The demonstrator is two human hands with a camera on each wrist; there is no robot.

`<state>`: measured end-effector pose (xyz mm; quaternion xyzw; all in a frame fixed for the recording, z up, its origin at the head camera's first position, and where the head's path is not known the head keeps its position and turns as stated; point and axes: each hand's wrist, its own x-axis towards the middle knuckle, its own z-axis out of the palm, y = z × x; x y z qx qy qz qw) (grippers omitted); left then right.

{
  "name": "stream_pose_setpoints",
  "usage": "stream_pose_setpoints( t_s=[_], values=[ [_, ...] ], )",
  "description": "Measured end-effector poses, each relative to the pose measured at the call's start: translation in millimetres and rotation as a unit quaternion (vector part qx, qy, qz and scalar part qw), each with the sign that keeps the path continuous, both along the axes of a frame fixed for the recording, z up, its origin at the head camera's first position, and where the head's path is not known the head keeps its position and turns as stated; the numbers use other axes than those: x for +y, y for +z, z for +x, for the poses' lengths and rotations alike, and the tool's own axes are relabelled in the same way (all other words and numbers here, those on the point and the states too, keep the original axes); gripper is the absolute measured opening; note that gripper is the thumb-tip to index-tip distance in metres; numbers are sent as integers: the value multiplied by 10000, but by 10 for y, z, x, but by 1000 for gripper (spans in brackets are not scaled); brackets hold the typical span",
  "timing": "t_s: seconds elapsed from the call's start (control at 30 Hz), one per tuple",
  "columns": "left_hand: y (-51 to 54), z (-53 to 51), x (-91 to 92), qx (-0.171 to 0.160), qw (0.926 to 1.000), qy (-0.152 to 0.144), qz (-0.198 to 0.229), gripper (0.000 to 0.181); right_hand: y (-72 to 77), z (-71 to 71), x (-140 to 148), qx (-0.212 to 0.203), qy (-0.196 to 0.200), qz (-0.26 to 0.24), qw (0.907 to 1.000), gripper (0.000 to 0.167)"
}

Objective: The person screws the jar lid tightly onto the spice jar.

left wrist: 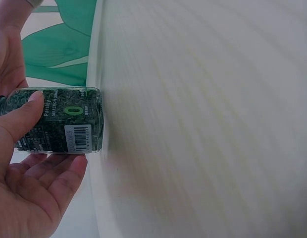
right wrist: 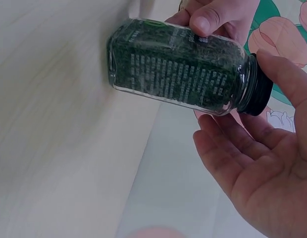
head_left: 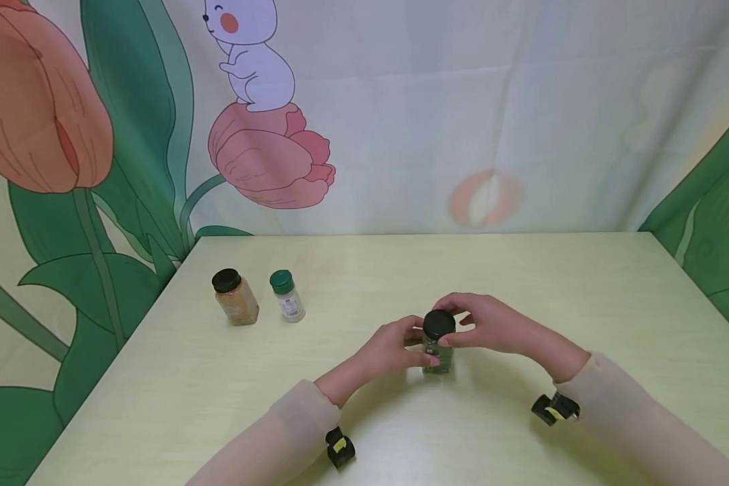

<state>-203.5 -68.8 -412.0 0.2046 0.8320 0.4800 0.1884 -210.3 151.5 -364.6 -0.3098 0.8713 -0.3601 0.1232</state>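
A glass jar of dried parsley [head_left: 443, 366] with a black lid [head_left: 439, 324] stands upright at the table's middle. Its base appears to touch the tabletop. The left hand [head_left: 391, 347] holds the jar's body; in the left wrist view its thumb lies across the printed label [left wrist: 64, 111], fingers along the opposite side. At the top, the right hand [head_left: 492, 325] grips around the lid, its thumb against the lid's edge in the right wrist view. White printed lines cover the jar's side [right wrist: 168, 72] there.
Left of the hands stand a jar of tan seasoning [head_left: 237, 304] with a black lid and a smaller green-capped bottle [head_left: 291, 307]. The pale table [head_left: 158, 405] ends at a printed curtain [head_left: 395, 135] behind. Each sleeve carries a small black wrist device.
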Motion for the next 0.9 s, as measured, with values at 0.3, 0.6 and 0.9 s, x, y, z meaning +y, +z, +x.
stream_pose_setpoints(
  t_s=[0.3,0.6,0.9],
  values=[
    [3,3,-5,-20,10000,14,35,50,-64,36,-21,93,-232,-141,9996,40],
    [10,8,-2,34,10000,6,-24,50,-87,69,-36,109,-393,-185,9990,41],
    [15,12,-8,73,10000,-16,-51,50,-92,104,-52,93,-497,-284,9983,41]
  ],
)
